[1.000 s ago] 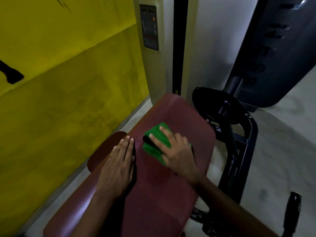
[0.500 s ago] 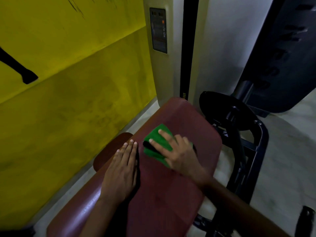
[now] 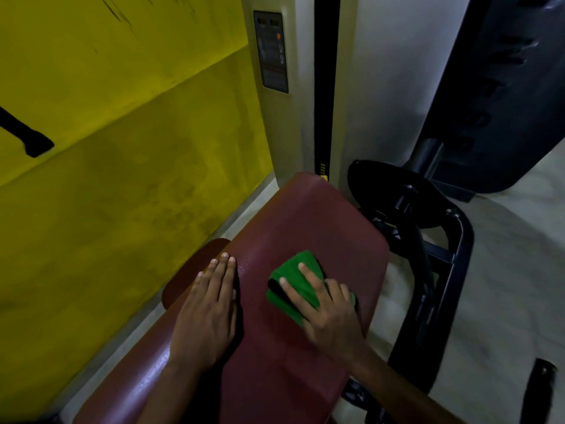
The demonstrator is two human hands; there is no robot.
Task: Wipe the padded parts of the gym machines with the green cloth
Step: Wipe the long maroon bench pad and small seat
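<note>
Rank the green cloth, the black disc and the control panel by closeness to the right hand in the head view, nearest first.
From the right hand:
1. Green cloth: directly under its fingers, on the maroon pad.
2. Black disc: beyond the pad's far right corner.
3. Control panel: high on the beige column, past the pad's far end.

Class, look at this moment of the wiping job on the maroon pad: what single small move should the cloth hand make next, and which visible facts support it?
Probably slide the green cloth forward along the maroon pad toward its far end. The right hand presses the cloth flat at mid-pad, the stretch beyond lies bare, and the left hand rests flat on the pad's left edge.
</note>
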